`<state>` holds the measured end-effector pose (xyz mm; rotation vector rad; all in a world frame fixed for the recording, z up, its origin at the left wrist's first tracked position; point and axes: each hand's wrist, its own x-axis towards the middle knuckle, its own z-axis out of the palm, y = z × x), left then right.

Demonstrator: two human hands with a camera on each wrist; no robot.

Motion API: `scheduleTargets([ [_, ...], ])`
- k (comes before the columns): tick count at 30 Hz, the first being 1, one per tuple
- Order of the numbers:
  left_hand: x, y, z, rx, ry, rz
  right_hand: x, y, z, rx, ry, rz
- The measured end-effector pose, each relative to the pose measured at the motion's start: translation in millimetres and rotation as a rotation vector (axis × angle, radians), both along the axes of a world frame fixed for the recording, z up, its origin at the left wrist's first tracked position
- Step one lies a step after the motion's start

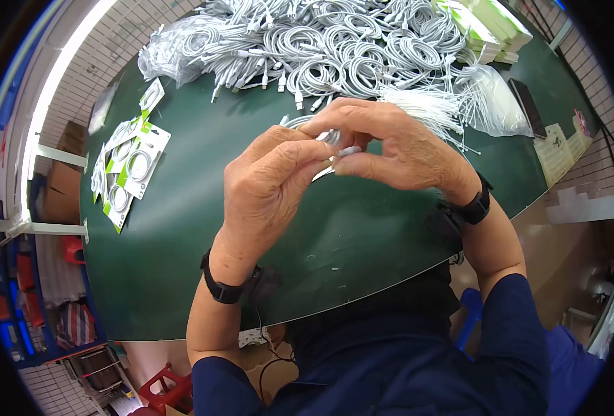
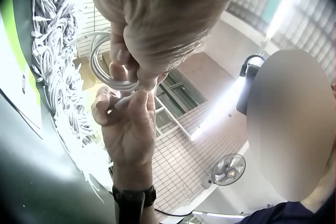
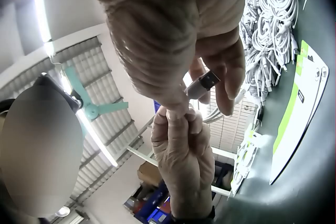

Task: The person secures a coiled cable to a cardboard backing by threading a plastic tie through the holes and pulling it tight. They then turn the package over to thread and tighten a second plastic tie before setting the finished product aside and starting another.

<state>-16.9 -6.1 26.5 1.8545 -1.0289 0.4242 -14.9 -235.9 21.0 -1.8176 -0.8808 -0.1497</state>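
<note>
A small coil of light grey USB cable (image 2: pixel 97 64) is pinched in my left hand (image 1: pixel 265 177), raised above the table. My right hand (image 1: pixel 397 145) meets it fingertip to fingertip. Between the right thumb and fingers sits the cable's USB plug (image 3: pixel 201 85), its metal end pointing out in the right wrist view. Fingers cover much of the coil in the head view. Below the hands lies a white card with a green edge (image 3: pixel 296 108), mostly hidden from the head camera.
Coiled cables (image 1: pixel 334 48) are heaped along the table's far side. White zip ties (image 1: pixel 425 104) and a plastic bag (image 1: pixel 494 104) lie at the far right, with stacked green-and-white cards (image 1: pixel 487 28) behind. Carded cables (image 1: pixel 137 163) are at the left on the green table (image 1: pixel 182 277).
</note>
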Motion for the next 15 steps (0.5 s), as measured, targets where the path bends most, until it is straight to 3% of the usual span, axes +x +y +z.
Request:
scheduleTargets([
  [8,-1.4,3.3,3.6,0.155,-0.099,-0.091,-1.0,-5.3,9.7,-0.176,0.105,0.096],
  [15,2.7,12.5,0.9,0.164,-0.108,-0.141,2.1,-13.7,7.9,-0.141,0.075,0.072],
])
